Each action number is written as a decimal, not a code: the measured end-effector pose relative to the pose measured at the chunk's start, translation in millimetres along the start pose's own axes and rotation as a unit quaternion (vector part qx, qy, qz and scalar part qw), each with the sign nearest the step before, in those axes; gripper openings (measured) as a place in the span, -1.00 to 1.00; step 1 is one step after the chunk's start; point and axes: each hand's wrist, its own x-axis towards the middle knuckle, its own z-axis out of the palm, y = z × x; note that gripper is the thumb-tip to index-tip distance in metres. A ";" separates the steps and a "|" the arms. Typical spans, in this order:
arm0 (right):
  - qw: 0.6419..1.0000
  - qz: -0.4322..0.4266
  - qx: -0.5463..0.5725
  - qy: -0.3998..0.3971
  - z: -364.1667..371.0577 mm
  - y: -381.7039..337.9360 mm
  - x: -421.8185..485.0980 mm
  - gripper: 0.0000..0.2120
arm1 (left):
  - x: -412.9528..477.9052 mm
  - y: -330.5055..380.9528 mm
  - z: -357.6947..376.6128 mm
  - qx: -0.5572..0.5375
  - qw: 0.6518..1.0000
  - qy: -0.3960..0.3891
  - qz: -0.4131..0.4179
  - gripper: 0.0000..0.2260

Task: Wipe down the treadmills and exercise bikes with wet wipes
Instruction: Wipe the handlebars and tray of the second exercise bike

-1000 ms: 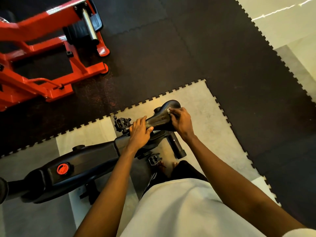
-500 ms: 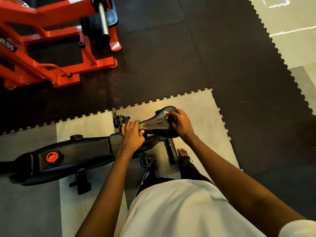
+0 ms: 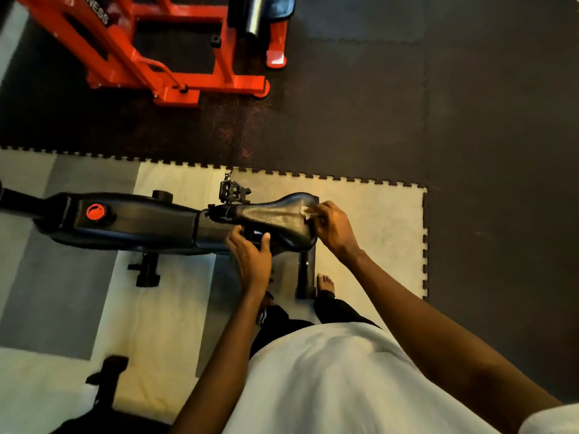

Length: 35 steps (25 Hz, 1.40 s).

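**Wiping the saddle of a black exercise bike**

Seen from above, standing on a pale interlocking floor mat [image 3: 376, 220] with toothed edges, hemmed in by dark rubber flooring [image 3: 423, 104]. Stretches from the left edge toward the middle: an exercise bike [image 3: 131, 227], black all over, with a dull sheen along its long moulded body. Carries a round red knob [image 3: 96, 212] on top near the left end and a short black stabiliser foot [image 3: 147, 270] jutting toward the viewer below it. Shows a caged black pedal [image 3: 232, 191] on the far side, just beside the saddle's narrow nose.

Ends in the saddle [image 3: 275, 217]: black, glossy, streaked with a wet-looking shine, narrow at the left and widening to the right. Gripped from the near side by the left hand [image 3: 252, 256], fingers and thumb curled onto the bike's frame just under the saddle's near edge. Touched at the wide end by the right hand [image 3: 332, 227], fingertips pinching a small crumpled white wet wipe [image 3: 305, 212] and pressing it onto the saddle top.

Below the saddle, a black rear stabiliser bar [image 3: 306, 274] on the mat, with a bare foot [image 3: 326, 283] just beside it. At the top left, well apart from the bike, a red steel gym machine [image 3: 141, 57] on the dark flooring.
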 end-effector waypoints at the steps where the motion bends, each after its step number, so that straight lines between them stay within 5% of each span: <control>1: 1.000 -0.001 0.010 0.005 -1.2 -2.4 6.1 -0.84 | -6.4 2.0 6.7 -0.042 0.998 -0.022 -0.047 -0.31; 6: 1.000 0.015 -0.009 0.002 5.8 1.7 18.5 -0.80 | -13.7 27.7 23.1 -0.091 0.983 -0.125 -0.099 -0.16; 11: 0.990 -0.094 -0.073 -0.078 4.3 6.1 -9.9 -0.74 | -17.2 29.6 30.8 -0.035 0.982 -0.141 -0.119 -0.03; 17: 0.999 0.038 -0.017 0.019 -9.3 0.0 34.2 -0.85 | -17.0 24.8 34.0 -0.048 0.980 -0.144 -0.129 -0.01; 21: 0.998 0.035 -0.041 -0.027 -16.7 1.0 55.0 -0.84 | -16.3 28.8 36.3 -0.046 0.979 -0.138 -0.144 -0.02; 29: 0.956 -0.180 -0.086 -0.217 -16.0 -8.2 83.4 -0.80 | -8.8 58.7 57.5 -0.046 0.972 -0.041 -0.228 -0.10; 35: 0.923 -0.188 -0.096 -0.323 -45.1 16.1 132.1 -0.76 | -22.4 86.6 86.4 -0.122 0.951 0.117 -0.259 -0.23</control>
